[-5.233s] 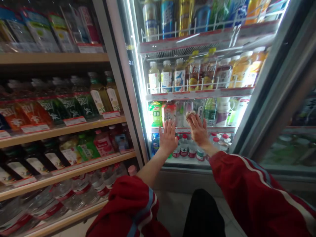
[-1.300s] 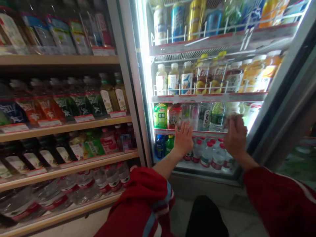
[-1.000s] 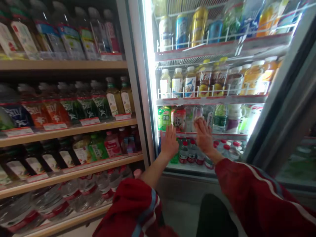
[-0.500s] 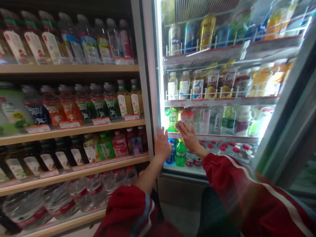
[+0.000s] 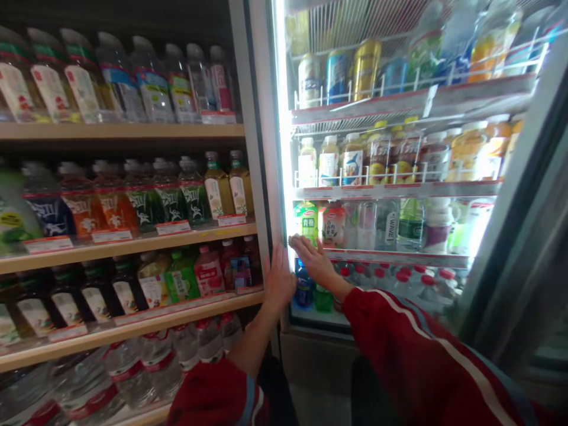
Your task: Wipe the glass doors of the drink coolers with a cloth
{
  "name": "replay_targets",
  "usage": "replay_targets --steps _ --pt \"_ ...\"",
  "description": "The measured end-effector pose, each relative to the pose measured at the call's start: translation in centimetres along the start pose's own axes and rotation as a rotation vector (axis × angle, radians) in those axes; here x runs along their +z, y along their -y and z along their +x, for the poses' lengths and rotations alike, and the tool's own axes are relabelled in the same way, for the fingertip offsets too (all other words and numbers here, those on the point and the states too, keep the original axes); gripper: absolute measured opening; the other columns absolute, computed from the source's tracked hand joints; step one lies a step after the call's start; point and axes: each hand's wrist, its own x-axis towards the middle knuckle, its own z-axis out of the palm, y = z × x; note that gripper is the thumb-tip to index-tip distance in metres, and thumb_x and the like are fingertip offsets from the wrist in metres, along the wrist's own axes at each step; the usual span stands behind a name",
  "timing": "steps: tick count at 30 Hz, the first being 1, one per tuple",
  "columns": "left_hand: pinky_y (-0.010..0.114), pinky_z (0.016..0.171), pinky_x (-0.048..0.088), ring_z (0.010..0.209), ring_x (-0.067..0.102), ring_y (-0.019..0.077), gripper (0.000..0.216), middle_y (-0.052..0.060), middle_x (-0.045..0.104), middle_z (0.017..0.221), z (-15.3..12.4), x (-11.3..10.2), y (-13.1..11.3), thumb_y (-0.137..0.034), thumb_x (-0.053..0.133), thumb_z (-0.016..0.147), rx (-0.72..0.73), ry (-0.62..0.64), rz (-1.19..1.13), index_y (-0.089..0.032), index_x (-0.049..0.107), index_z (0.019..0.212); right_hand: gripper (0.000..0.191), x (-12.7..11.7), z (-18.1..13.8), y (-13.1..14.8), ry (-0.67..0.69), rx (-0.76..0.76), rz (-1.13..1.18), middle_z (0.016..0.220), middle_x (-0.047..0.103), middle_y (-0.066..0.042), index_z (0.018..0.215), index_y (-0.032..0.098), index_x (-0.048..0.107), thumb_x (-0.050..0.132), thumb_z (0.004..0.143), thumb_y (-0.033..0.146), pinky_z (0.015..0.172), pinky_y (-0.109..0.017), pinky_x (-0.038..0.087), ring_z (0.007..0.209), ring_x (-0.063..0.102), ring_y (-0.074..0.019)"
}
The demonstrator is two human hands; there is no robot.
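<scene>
I face a lit drinks cooler (image 5: 284, 148) with rows of bottles behind its glass front (image 5: 399, 171). My left hand (image 5: 278, 283) lies flat and open on the cooler's grey left post, fingers pointing up. My right hand (image 5: 316, 263) reaches left across the glass at the level of the third shelf. Its fingers press a small whitish wad (image 5: 294, 239) against the glass near the left edge. Behind that spot stand a green-labelled bottle (image 5: 306, 219) and a red-labelled bottle (image 5: 333, 225). Both arms wear red sleeves with stripes.
Wooden shelves (image 5: 133, 239) to the left hold rows of tea, juice and water bottles. Cans (image 5: 337, 74) stand on the cooler's upper shelf and red-capped water bottles (image 5: 399, 278) on the lowest. A grey door frame (image 5: 523, 236) slants down on the right.
My right hand has slid the wad leftward along the glass, from the right side to the left edge. The left hand has shifted left from the glass onto the post. The view has turned left.
</scene>
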Motion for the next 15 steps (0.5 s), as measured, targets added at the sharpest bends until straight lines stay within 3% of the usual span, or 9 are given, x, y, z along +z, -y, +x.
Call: replay_targets --steps 5,12,15 --pt "0.057 0.113 0.02 0.143 0.02 0.0293 0.07 0.019 0.026 0.152 -0.5 0.4 -0.1 -0.017 0.052 0.076 -0.012 0.025 0.041 -0.009 0.031 0.142 0.065 0.1 0.0 0.0 0.017 0.012 0.024 0.147 0.043 -0.007 0.149 0.021 0.023 0.038 0.086 0.007 0.116 -0.05 0.015 0.14 0.03 -0.0235" --pt "0.058 0.113 0.02 0.143 0.018 0.0288 0.068 0.019 0.021 0.154 -1.5 1.8 -0.6 -0.018 0.051 0.079 -0.025 0.08 0.058 -0.006 0.03 0.143 0.064 0.5 -2.9 0.6 0.052 -0.042 0.024 0.148 0.041 -0.007 0.146 0.018 0.03 0.041 0.084 0.009 0.116 -0.049 0.016 0.139 0.032 -0.0248" --pt "0.058 0.112 0.02 0.143 0.017 0.0288 0.066 0.02 0.021 0.153 -1.9 2.3 -0.9 -0.019 0.05 0.081 -0.02 0.069 0.057 -0.005 0.031 0.142 0.066 0.0 -2.9 0.3 0.016 0.009 0.029 0.148 0.041 -0.009 0.148 0.018 0.026 0.041 0.084 0.008 0.116 -0.05 0.015 0.139 0.03 -0.0247"
